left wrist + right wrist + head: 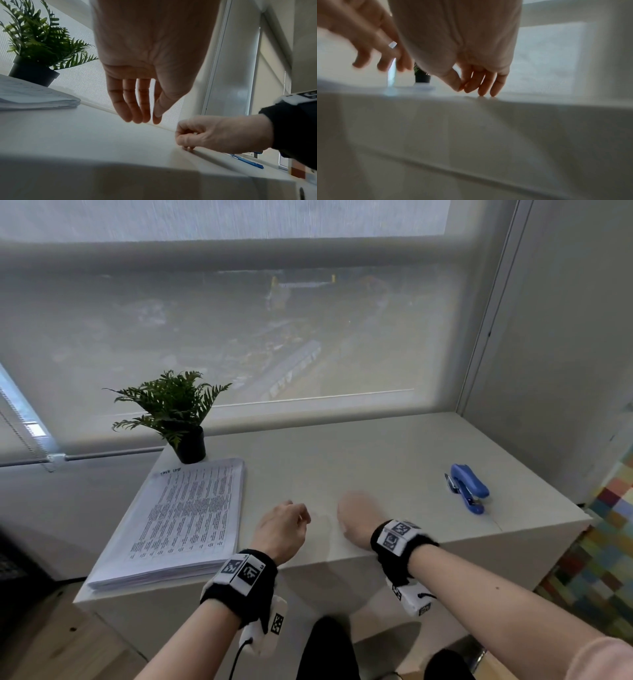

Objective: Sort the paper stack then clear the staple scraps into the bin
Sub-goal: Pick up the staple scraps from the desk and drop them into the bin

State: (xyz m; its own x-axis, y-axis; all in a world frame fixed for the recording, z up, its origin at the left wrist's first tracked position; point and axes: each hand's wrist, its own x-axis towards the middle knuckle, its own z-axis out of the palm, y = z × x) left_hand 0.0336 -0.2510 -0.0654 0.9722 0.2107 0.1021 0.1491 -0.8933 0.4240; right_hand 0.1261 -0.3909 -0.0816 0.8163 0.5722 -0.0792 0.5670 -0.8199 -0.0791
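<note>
Neither hand holds anything identifiable: in the head view the left hand (282,527) hovers over the white cabinet top (359,460) with fingers loosely bent, and the right hand (356,517) sits just beside it, blurred, near the front edge. Paper stack (181,518) lies at the top's left side, its near corner close to the front edge, a potted plant (178,412) touching or just behind its far end. Blue stapler (467,486) lies well apart near the right edge; bare surface between stack and stapler. Staple scraps are too small to make out. Left wrist view: left hand (147,67) empty, fingers hanging nearly straight above the surface; right hand (216,134) has thumb and forefinger pinched together, fingertips (187,147) on the surface, contents cannot tell. Right wrist view, blurred: right hand (471,60) shows thumb meeting forefinger, other fingertips touching the top; left hand (368,40) above, fingers spread, a white ring-like band on one finger.
</note>
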